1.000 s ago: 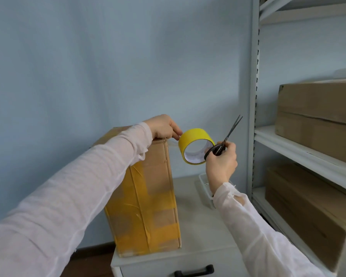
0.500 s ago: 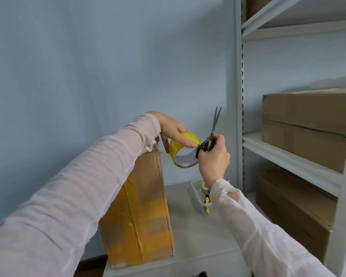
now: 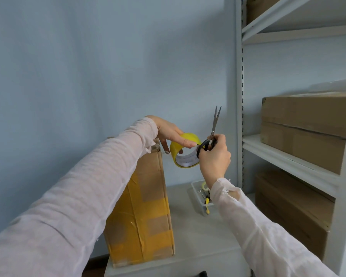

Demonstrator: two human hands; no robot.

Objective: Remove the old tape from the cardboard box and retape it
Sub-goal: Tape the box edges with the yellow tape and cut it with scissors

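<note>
1. Centre of frame, just above the box's top corner: left hand (image 3: pixel 169 132) pinches the yellow tape roll (image 3: pixel 189 159), thumb on the outer band, a finger through the core.
2. Right hand (image 3: pixel 214 158) is clamped on the scissors (image 3: pixel 213 128). Blades point up, tips slightly parted. I cannot tell whether this hand also props the roll.
3. Cardboard box (image 3: pixel 142 206) stands on end at lower centre on the cabinet top (image 3: pixel 200 240), with yellow tape patches on its side.
4. Small tray (image 3: pixel 196 194) sits just right of the box.
5. Judgement: the step in hand is finding the tape's free end. I would pick at the edge with a thumbnail and peel slowly and straight. Blades should point away from the fingers, and the end should be anchored on the box before any cut.
</note>
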